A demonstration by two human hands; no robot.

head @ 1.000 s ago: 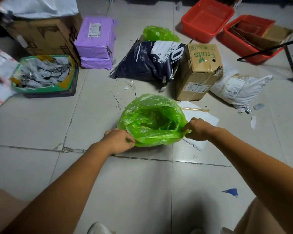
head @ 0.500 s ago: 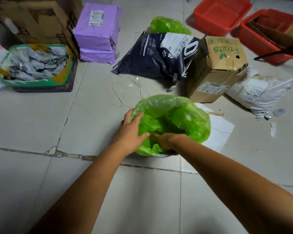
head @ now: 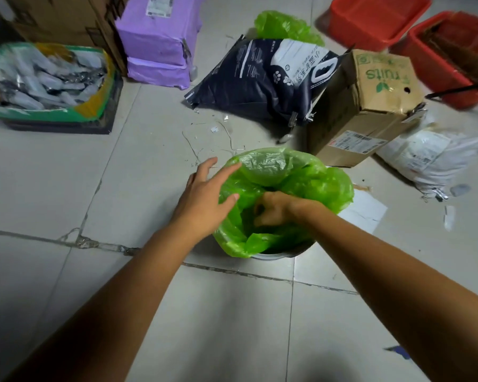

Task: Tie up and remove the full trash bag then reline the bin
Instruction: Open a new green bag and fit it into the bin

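Note:
A green plastic bag (head: pixel 315 183) lines a small bin on the tiled floor; only a strip of the bin's grey rim (head: pixel 276 255) shows at the near side. My right hand (head: pixel 276 208) is inside the bag's mouth, fingers curled down into the plastic. My left hand (head: pixel 204 199) rests on the bag's left edge with fingers spread, thumb against the plastic. A second green bag (head: pixel 284 26), bunched and full, lies on the floor at the back behind a dark pouch.
Around the bin lie a dark printed pouch (head: pixel 262 78), a cardboard "fruits" box (head: pixel 370 106), a white mailer (head: pixel 436 158) and white paper (head: pixel 364 213). Purple parcels (head: pixel 158 40), a box of silver packets (head: pixel 44 81) and two red tubs (head: pixel 375 20) stand farther back.
Both hands left the bag's outer rim. My right hand went down inside the bag and my left hand opened against its left side. The camera came closer.

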